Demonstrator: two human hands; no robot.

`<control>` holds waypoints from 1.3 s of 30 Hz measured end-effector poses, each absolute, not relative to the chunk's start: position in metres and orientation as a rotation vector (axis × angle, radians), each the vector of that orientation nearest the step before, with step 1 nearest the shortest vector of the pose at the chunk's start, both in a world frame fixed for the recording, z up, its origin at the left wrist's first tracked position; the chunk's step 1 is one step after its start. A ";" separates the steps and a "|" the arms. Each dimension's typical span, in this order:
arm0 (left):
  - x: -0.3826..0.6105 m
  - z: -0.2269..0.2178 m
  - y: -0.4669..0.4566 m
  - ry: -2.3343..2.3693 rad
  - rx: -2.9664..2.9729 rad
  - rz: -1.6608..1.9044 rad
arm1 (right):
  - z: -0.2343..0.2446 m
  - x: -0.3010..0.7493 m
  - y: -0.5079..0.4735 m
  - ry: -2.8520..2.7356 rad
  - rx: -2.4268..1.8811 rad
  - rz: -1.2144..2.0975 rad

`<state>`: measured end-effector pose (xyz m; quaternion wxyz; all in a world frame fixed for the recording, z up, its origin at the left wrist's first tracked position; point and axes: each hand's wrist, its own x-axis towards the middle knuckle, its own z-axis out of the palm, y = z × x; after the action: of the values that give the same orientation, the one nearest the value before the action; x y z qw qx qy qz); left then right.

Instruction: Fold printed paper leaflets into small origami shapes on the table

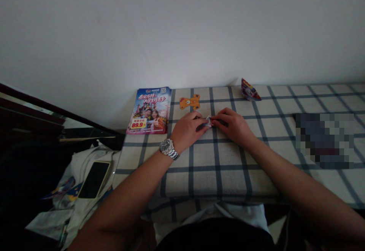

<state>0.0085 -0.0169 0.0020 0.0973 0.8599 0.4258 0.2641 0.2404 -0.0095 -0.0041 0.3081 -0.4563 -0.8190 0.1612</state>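
My left hand (189, 129), with a metal watch (169, 149) on its wrist, pinches a small folded piece of paper (209, 122) just above the checked cloth. From the other side, the fingers of my right hand (235, 125) are closed on the same paper. It looks whitish with some pink, and the fingertips cover much of it. A stack of printed flyers (149, 110) lies to the left of my hands. Behind them is a flat orange teddy bear figure (189, 102). A folded paper shape (250, 90) with colourful print stands near the wall.
The table wears a checked cloth (228, 182) and stands against a pale wall (182, 30). On the right lies a dark, pixelated item (322, 140). Left of the table, a phone (94, 179) rests on pale crumpled material (64, 201).
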 end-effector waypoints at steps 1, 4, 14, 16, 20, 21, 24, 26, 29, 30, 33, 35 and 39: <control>0.008 0.002 -0.017 1.258 2.550 0.780 | -0.004 0.241 -0.010 -2.171 -1.204 0.418; 0.007 0.002 -0.016 1.221 2.558 0.768 | -0.003 0.241 -0.010 -2.182 -1.201 0.412; 0.004 0.000 -0.010 1.081 2.604 0.765 | -0.003 0.240 -0.013 -2.257 -1.196 0.364; 0.003 -0.001 -0.010 1.067 2.607 0.769 | -0.004 0.240 -0.013 -2.264 -1.180 0.367; 0.003 0.000 -0.010 1.073 2.602 0.752 | -0.002 0.240 -0.013 -2.232 -1.172 0.411; 0.003 0.001 -0.011 1.079 2.599 0.747 | -0.001 0.240 -0.013 -2.227 -1.175 0.421; 0.004 0.002 -0.012 1.095 2.588 0.732 | 0.001 0.239 -0.014 -2.219 -1.185 0.444; 0.004 0.003 -0.013 1.106 2.581 0.732 | 0.002 0.239 -0.014 -2.214 -1.184 0.459; 0.004 0.002 -0.013 1.141 2.561 0.752 | 0.004 0.239 -0.015 -2.205 -1.176 0.476; 0.004 0.002 -0.013 1.158 2.553 0.761 | 0.005 0.239 -0.015 -2.204 -1.172 0.482; 0.005 0.001 -0.013 1.189 2.543 0.774 | 0.005 0.240 -0.015 -2.204 -1.161 0.500; 0.005 0.001 -0.013 1.186 2.546 0.773 | 0.003 0.240 -0.015 -2.204 -1.166 0.508; 0.006 0.002 -0.014 1.176 2.543 0.778 | 0.001 0.241 -0.014 -2.206 -1.187 0.525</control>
<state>0.0055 -0.0138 0.0016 0.1165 0.8686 0.4018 0.2657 0.2410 -0.0143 0.0012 0.2870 -0.4445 -0.8255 0.1963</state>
